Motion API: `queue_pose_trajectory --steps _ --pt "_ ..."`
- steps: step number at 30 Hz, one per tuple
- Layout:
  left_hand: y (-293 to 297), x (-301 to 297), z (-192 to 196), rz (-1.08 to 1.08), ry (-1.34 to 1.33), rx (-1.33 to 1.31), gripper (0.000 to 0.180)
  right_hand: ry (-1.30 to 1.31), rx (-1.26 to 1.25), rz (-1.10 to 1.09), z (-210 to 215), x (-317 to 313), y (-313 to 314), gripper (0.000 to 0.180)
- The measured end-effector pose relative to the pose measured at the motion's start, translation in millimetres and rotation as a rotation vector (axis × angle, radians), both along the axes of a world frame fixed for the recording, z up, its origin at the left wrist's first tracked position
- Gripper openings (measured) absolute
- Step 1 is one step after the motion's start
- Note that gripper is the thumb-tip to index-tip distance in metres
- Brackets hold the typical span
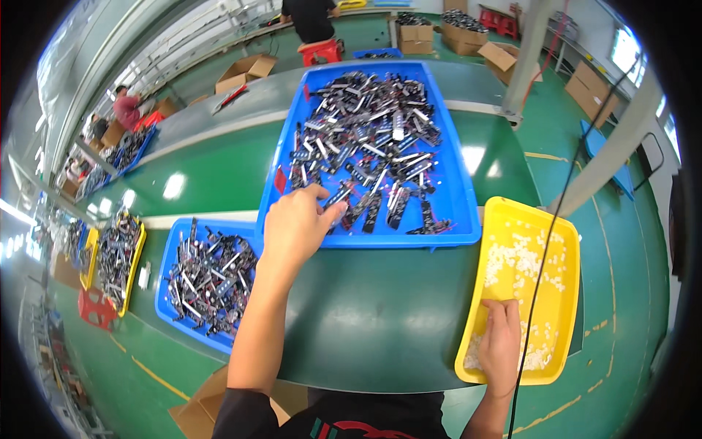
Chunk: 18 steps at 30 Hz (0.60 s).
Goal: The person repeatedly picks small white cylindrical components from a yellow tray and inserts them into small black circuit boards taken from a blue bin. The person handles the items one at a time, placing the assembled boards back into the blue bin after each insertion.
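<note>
At frame centre, your left hand point(294, 227) pinches a black part point(338, 196) in the blue tray point(453, 197); lower right, your right hand point(500, 344) rests curled among white pieces point(521, 256) in the yellow tray point(567, 293).

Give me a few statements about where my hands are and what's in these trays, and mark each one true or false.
1. The left hand reaches into the big blue tray of dark metal parts. True.
2. The right hand rests in a red tray. False: it is in the yellow tray.
3. The yellow tray holds small white pieces. True.
4. The small blue tray at the left holds white pieces. False: it holds dark metal parts.
</note>
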<state>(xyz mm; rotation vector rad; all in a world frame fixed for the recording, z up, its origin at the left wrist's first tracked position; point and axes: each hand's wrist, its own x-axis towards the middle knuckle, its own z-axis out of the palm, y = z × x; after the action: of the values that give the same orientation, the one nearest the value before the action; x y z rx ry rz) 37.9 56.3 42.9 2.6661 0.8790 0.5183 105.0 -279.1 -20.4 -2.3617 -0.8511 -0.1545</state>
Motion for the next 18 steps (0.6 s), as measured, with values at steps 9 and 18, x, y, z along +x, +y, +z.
queue_pose_trajectory --steps 9,18 --pt "24.1 23.3 -26.9 -0.08 0.193 -0.277 0.043 -0.034 0.03 -0.024 -2.4 1.4 -3.7 0.031" --pt "2.8 -14.5 5.6 -0.283 -0.605 -0.95 0.045 -0.107 0.293 -0.047 31.4 -9.1 7.3 0.028"
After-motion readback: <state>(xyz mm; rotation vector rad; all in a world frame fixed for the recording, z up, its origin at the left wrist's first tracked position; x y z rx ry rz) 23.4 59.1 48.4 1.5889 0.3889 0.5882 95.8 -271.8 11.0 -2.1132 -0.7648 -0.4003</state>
